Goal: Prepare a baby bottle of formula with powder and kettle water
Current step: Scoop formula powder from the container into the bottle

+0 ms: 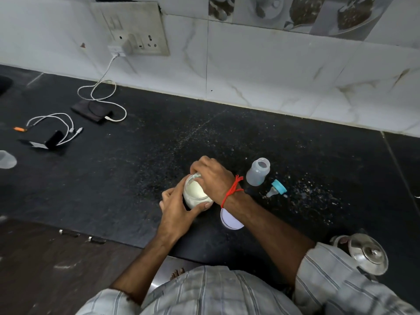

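A glass jar of white formula powder [194, 193] stands lidless on the black counter [136, 169]. My left hand [176, 206] grips its side. My right hand [210, 176], with a red thread at the wrist, has its curled fingers at the jar's mouth; what they hold is hidden. The jar's white lid [229, 220] lies flat under my right forearm. The clear baby bottle [258, 172] stands uncapped to the right, and its blue-ringed nipple cap [277, 188] lies on its side beside it. A steel kettle [366, 253] sits at the counter's near right edge.
Spilled powder specks dot the counter right of the nipple cap. At far left lie a dark pouch [92, 110] with a white charging cable [102, 92] plugged into the wall socket [134, 39], a black phone [53, 139] with another cable, and a clear cup [6, 159].
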